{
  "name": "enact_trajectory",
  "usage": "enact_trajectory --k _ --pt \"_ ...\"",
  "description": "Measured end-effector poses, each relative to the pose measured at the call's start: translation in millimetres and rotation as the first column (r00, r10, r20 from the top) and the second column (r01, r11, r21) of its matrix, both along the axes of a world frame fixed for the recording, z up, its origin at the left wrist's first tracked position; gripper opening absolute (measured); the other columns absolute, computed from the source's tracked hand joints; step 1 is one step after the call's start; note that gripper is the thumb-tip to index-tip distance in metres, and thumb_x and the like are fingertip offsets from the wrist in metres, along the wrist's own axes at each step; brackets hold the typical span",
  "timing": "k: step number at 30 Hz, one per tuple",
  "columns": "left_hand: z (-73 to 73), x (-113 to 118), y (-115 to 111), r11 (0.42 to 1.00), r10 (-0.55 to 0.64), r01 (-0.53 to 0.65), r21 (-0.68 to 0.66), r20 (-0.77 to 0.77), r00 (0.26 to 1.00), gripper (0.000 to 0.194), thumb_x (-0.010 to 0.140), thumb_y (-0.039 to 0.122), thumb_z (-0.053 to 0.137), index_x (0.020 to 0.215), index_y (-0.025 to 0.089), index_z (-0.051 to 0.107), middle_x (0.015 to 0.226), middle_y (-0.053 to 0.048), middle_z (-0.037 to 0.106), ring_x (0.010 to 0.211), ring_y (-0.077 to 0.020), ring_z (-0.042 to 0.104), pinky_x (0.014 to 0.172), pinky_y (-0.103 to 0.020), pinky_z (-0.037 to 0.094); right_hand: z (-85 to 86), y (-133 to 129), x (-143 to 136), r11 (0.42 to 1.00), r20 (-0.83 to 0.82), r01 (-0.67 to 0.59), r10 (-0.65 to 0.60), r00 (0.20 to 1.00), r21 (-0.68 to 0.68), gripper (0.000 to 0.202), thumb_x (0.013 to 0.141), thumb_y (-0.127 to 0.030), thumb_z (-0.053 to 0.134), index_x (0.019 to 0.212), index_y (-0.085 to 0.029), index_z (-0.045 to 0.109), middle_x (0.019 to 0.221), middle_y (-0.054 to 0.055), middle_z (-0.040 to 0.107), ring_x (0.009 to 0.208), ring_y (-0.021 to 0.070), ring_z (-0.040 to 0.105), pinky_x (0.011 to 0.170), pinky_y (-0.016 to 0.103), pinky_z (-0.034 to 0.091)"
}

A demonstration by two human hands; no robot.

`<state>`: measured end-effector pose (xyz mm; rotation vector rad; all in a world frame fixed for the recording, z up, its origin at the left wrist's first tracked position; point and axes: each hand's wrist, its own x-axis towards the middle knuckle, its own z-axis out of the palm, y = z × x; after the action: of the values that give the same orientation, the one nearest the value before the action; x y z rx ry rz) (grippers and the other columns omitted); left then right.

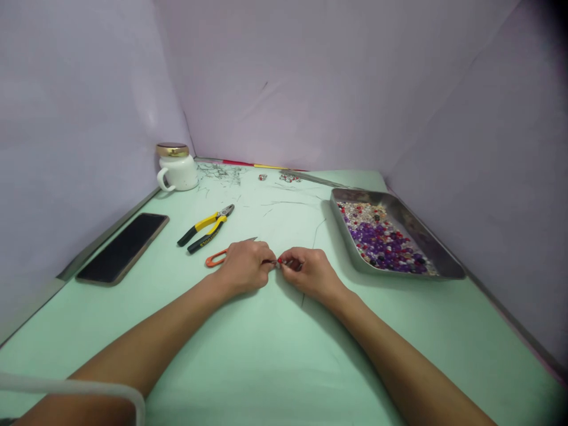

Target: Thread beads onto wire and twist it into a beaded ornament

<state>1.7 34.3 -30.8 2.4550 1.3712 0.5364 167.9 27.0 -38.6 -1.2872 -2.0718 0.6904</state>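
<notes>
My left hand (pixel 247 265) and my right hand (pixel 309 271) meet at the middle of the pale green table, fingertips pinched close together. Between them is a small cluster of beads (pixel 279 262), one of them red, gripped from both sides. A thin dark wire (pixel 303 300) shows below my right hand; whether it joins the beads I cannot tell. Partly under my left hand lie orange-handled scissors or snips (pixel 215 258), their pointed tip showing beyond the knuckles. Yellow and black pliers (pixel 206 229) rest on the table just past them.
A metal tray (pixel 348 245) of purple, red and clear beads stands at right. On the left are a phone (pixel 124 248) and a lidded white mug (pixel 180 173). Wire scraps (pixel 222 173), small beaded pieces (pixel 290 177) and long wires (pixel 315 178) lie at the back, before the walls.
</notes>
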Motion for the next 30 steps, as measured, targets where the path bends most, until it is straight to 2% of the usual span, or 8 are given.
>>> enact_trajectory --k 6,9,11,13,17,22,26,30 --pt "-2.7 -1.1 1.7 1.0 0.006 -0.004 -0.023 0.052 0.999 0.015 0.071 0.021 0.051 0.069 0.021 0.065 0.07 0.0 0.062 0.066 -0.0147 0.054 0.059 -0.026 0.035 -0.3 0.6 -0.1 0.999 -0.055 0.017 -0.019 0.998 -0.042 0.015 0.066 -0.015 0.051 0.07 -0.018 0.065 0.06 0.0 0.062 0.054 0.012 0.054 0.051 0.022 0.04" --pt "-2.9 -2.3 3.8 0.993 0.038 -0.017 -0.12 0.174 0.984 0.014 0.071 0.022 0.052 0.074 0.02 0.066 0.073 -0.001 0.062 0.067 -0.0144 0.053 0.06 -0.025 0.037 -0.8 1.2 -1.2 0.975 -0.209 0.054 -0.1 0.973 -0.215 0.011 0.065 -0.019 0.056 0.071 -0.017 0.065 0.055 -0.001 0.061 0.047 0.0106 0.052 0.045 0.021 0.039" --pt "-1.6 -4.7 5.5 0.969 0.075 0.006 -0.247 0.313 0.947 0.021 0.069 0.022 0.055 0.086 0.018 0.065 0.082 -0.002 0.063 0.065 -0.0128 0.051 0.06 -0.025 0.038 0.0 1.8 -0.8 0.914 -0.356 0.053 -0.209 0.911 -0.402 0.011 0.064 -0.023 0.06 0.071 -0.015 0.064 0.051 -0.001 0.059 0.042 0.0093 0.05 0.042 0.021 0.041" --pt "1.1 -8.2 6.4 0.92 0.141 0.056 -0.388 0.46 0.876 0.033 0.067 0.021 0.056 0.1 0.017 0.06 0.091 -0.004 0.062 0.06 -0.0104 0.049 0.057 -0.024 0.038 1.5 2.3 0.9 0.844 -0.513 -0.005 -0.321 0.796 -0.536 0.016 0.063 -0.026 0.064 0.074 -0.014 0.063 0.056 -0.001 0.061 0.043 0.0087 0.051 0.042 0.021 0.044" --pt "9.0 -12.7 2.6 0.819 0.327 0.132 -0.558 0.644 0.692 0.035 0.067 0.021 0.058 0.101 0.018 0.058 0.094 -0.004 0.06 0.053 -0.0063 0.044 0.048 -0.021 0.033 5.1 0.4 4.6 0.775 -0.693 -0.149 -0.439 0.572 -0.614 0.025 0.06 -0.024 0.07 0.08 -0.013 0.062 0.067 0.002 0.065 0.047 0.0074 0.056 0.044 0.018 0.049" --pt "13.7 -4.3 -8.7 0.744 0.489 0.149 -0.652 0.682 0.544 0.02 0.063 0.021 0.063 0.081 0.013 0.057 0.075 -0.002 0.059 0.046 -0.0035 0.04 0.043 -0.018 0.029 8.9 -6.0 0.2 0.735 -0.727 -0.201 -0.516 0.454 -0.647 0.023 0.06 -0.02 0.072 0.078 -0.012 0.061 0.064 0.001 0.064 0.047 0.0069 0.057 0.044 0.015 0.051" --pt "9.7 4.2 -14.9 0.682 0.538 0.214 -0.699 0.678 0.5 0.02 0.063 0.023 0.064 0.079 0.014 0.056 0.06 0.003 0.052 0.042 -0.0031 0.037 0.039 -0.017 0.024 9.0 -9.4 -4.0 0.706 -0.742 -0.26 -0.553 0.379 -0.659 0.019 0.063 -0.017 0.07 0.078 -0.012 0.061 0.063 0.001 0.064 0.05 0.0067 0.059 0.047 0.014 0.052" --pt "6.2 7.4 -18.3 0.704 0.515 0.241 -0.668 0.714 0.475 0.016 0.065 0.022 0.064 0.077 0.014 0.057 0.054 0.005 0.048 0.042 -0.0029 0.036 0.039 -0.017 0.025 7.9 -13.1 -6.0 0.649 -0.731 -0.339 -0.572 0.372 -0.681 0.012 0.068 -0.015 0.066 0.078 -0.011 0.06 0.063 0.001 0.064 0.052 0.0067 0.06 0.049 0.013 0.052"
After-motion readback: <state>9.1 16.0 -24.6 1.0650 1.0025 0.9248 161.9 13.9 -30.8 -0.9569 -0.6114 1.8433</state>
